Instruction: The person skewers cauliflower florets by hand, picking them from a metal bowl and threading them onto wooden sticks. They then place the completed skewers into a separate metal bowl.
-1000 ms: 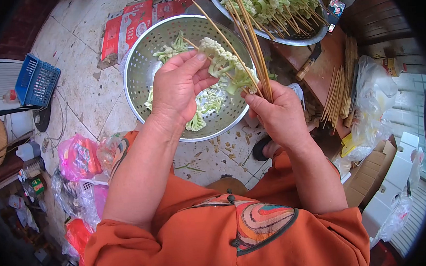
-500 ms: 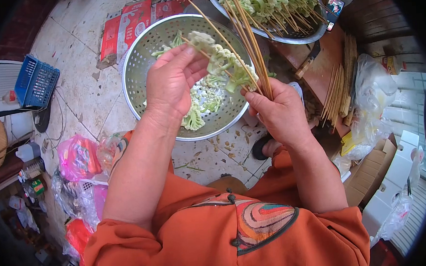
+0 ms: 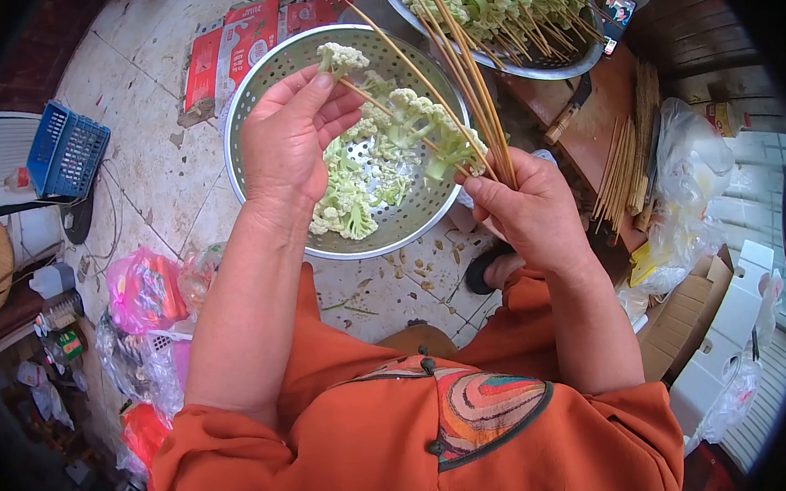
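Pale green-stemmed cauliflower floret (image 3: 338,58) sits threaded on a thin skewer (image 3: 403,110).

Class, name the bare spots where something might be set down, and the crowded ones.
Bare: floor tiles between colander and blue basket; littered tiles between colander and lap. Crowded: bench with loose sticks, full tray, bags. Left hand pinches floret, right hand grips skewers.

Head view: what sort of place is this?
Probably an informal skewer-preparation corner, perhaps a street-food workspace: a metal colander of cauliflower sits on a tiled floor, a pan holds finished cauliflower skewers, and spare bamboo sticks lie on a wooden table.
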`<action>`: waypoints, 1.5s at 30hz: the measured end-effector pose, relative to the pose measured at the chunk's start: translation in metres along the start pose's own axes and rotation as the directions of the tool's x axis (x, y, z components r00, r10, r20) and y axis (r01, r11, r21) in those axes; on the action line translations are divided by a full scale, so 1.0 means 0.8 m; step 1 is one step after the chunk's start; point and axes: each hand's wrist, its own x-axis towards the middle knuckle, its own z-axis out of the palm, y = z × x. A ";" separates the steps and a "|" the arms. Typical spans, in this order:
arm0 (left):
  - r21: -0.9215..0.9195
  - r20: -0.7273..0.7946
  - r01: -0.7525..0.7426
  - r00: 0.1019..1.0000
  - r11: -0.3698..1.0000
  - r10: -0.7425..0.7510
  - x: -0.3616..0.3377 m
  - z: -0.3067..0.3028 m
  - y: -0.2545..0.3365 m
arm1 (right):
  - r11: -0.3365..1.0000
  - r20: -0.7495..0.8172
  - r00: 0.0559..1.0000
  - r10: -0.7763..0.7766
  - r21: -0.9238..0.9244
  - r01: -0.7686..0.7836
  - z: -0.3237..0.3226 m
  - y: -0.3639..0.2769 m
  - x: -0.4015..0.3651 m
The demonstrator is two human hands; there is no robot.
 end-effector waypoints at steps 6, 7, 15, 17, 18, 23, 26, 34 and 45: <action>0.043 0.049 0.036 0.998 0.998 -0.038 0.005 -0.007 0.002 | 1.000 0.015 1.000 -0.004 0.009 0.004 -0.003 -0.001 0.000; 0.059 0.053 0.041 0.998 0.997 -0.044 0.005 -0.007 0.002 | 1.000 0.012 1.000 0.005 0.017 -0.005 -0.003 -0.001 0.000; 0.100 0.069 0.081 0.994 0.992 -0.088 0.004 -0.007 0.003 | 1.000 0.005 1.000 0.007 -0.014 -0.007 0.000 0.000 0.000; 0.100 0.092 0.102 0.990 0.990 -0.112 0.004 -0.009 0.003 | 1.000 0.001 1.000 0.005 -0.025 -0.005 0.002 0.002 0.001; 0.100 0.091 0.103 0.989 0.990 -0.112 0.003 -0.007 0.002 | 0.999 -0.009 1.000 -0.013 -0.045 0.013 0.004 0.004 0.001; 0.087 0.071 0.136 0.987 0.987 -0.142 -0.005 0.003 -0.008 | 1.000 -0.031 1.000 0.002 -0.021 -0.003 0.009 0.005 0.004; 0.092 0.109 0.149 0.981 0.985 -0.159 -0.009 0.006 -0.016 | 0.999 -0.041 0.999 -0.027 -0.031 0.026 0.010 0.012 0.008; 0.098 0.097 0.153 0.982 0.983 -0.162 -0.007 0.007 -0.019 | 1.000 -0.066 0.998 -0.003 0.019 0.004 0.010 0.006 0.007; 0.838 0.141 -0.103 0.989 0.535 -0.032 0.055 0.001 -0.067 | 0.986 -0.189 0.980 -0.059 0.142 0.087 -0.023 -0.002 0.004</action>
